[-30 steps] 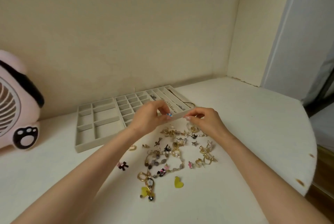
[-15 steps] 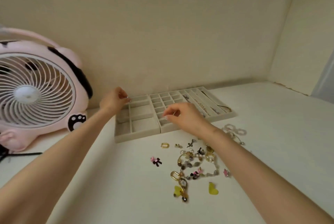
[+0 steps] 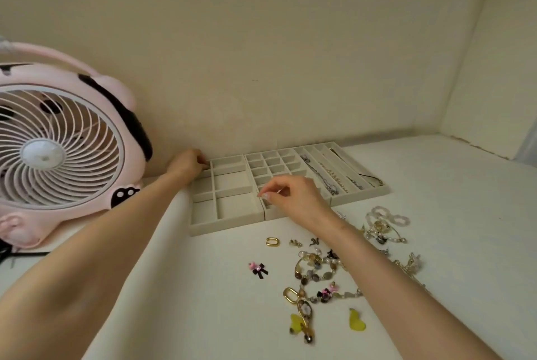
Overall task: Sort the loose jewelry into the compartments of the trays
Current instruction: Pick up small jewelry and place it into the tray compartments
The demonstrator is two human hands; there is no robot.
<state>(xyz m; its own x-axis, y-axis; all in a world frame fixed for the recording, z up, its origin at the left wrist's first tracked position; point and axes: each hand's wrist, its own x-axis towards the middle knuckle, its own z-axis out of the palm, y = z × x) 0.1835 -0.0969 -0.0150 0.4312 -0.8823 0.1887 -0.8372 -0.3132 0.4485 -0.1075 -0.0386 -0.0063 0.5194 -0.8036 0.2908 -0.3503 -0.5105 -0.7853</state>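
Three beige trays stand side by side against the wall: a left tray with large compartments, a middle tray with a small grid, and a right tray whose long slots hold chains. My left hand is at the left tray's far left corner, fingers curled down over the rim; what they hold is hidden. My right hand hovers over the middle tray's front compartments, thumb and forefinger pinching a tiny piece. Loose jewelry lies in front: a gold oval ring, a pink-black bow, a bead bracelet.
A pink fan stands at the left, close to my left forearm. A gold clip, a yellow heart and a clear chain link lie on the white table to the right of my right arm. Walls close the back and right.
Both hands left the jewelry pile. My left hand went to the left tray's far corner and my right hand to the middle tray's front. The view swung left, bringing in the fan.
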